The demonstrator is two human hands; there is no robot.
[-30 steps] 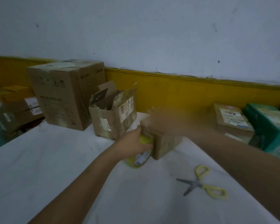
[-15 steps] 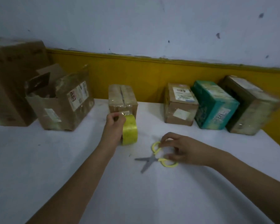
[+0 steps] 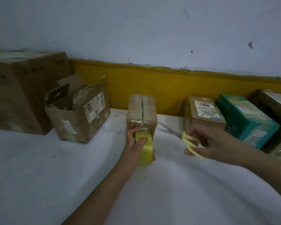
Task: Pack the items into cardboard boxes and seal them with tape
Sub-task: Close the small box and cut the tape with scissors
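Already taped, the brown box [image 3: 142, 111] stands behind the yellow tape roll [image 3: 146, 149].

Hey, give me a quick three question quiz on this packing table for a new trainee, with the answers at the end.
1. True or false: the left hand grips the tape roll.
2. What does the right hand hold? A) a knife B) scissors C) a marker
3. Fill in: the open box stands to the ____ of the small taped box.

Key: 1 true. 2 B. 3 left.
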